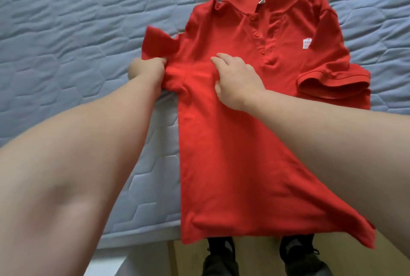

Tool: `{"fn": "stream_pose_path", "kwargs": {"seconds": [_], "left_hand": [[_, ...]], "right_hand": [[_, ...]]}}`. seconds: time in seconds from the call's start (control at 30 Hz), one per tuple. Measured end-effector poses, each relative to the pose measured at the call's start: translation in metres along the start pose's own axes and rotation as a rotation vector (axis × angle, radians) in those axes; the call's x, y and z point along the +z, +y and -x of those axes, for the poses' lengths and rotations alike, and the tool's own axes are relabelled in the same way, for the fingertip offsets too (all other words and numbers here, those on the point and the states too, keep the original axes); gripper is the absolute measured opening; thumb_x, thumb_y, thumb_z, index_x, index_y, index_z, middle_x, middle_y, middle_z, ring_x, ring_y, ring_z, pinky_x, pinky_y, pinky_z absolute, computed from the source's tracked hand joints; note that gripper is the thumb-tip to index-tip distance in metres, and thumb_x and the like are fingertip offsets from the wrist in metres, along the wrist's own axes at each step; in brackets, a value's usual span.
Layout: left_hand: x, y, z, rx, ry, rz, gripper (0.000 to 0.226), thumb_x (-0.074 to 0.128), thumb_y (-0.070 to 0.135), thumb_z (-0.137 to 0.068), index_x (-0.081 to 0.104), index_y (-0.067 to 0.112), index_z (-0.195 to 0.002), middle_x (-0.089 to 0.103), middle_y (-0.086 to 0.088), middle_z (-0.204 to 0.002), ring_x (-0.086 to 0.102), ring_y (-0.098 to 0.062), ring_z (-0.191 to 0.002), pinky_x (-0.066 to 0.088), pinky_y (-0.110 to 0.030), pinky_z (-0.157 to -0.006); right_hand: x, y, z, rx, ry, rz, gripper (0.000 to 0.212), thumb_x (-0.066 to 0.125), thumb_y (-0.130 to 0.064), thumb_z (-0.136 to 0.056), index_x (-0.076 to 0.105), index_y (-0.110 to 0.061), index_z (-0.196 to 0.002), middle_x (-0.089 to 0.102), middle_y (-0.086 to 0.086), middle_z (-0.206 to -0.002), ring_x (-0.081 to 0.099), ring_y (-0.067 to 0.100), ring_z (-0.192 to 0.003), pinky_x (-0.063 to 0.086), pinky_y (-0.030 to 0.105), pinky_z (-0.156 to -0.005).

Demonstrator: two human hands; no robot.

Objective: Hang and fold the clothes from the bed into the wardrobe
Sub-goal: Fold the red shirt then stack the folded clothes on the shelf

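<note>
Since the red polo shirt (pixel 221 153) on the bed (pixel 66 20) is light, soft and floppy, we'd grab it at the seams, like our left hand (pixel 146 69), fingers (pixel 160 61) bunched round the sleeve, while our right hand (pixel 235 82) rests loose-fingered, holding nothing, on the chest.

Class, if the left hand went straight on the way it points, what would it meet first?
Most likely the raised sleeve of the red polo shirt, just ahead of the left hand; depth is unclear.

polo shirt (pixel 233 142) on bed (pixel 66 31), collar far | hem over near edge | shoes (pixel 221 258) below
</note>
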State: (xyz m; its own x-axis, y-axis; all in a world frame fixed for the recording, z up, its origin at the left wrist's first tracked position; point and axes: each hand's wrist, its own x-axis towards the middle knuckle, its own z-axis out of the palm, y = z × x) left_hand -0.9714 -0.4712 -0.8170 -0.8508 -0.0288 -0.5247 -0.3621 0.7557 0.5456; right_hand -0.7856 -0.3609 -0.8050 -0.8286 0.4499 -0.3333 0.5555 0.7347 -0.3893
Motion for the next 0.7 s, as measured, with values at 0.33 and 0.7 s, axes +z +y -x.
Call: {"fn": "stream_pose_path", "kwargs": {"seconds": [0.33, 0.7], "left_hand": [[-0.017, 0.005, -0.009, -0.145, -0.138, 0.201, 0.036, 0.066, -0.003, -0.067, 0.067, 0.007, -0.102, 0.066, -0.005, -0.079, 0.066, -0.021, -0.071, 0.055, -0.028, -0.06], [0.017, 0.0, 0.099, 1.002, -0.082, -0.419, 0.033, 0.054, 0.015, -0.089, 0.057, 0.014, -0.121, 0.051, -0.012, -0.122, 0.062, -0.039, -0.09, 0.048, -0.049, -0.07]], "right_hand": [[0.016, -0.027, -0.045, 0.125, -0.201, 0.096, 0.1, 0.054, -0.073, -0.082, 0.003, -0.032, -0.157, -0.003, -0.002, -0.167, 0.006, 0.033, -0.152, 0.022, 0.064, -0.114], [-0.007, 0.006, -0.028, 0.366, 0.363, -0.381, 0.038, 0.048, -0.02, -0.091, 0.063, -0.02, -0.126, 0.058, 0.009, -0.134, 0.051, 0.028, -0.126, 0.036, 0.033, -0.101]]}}
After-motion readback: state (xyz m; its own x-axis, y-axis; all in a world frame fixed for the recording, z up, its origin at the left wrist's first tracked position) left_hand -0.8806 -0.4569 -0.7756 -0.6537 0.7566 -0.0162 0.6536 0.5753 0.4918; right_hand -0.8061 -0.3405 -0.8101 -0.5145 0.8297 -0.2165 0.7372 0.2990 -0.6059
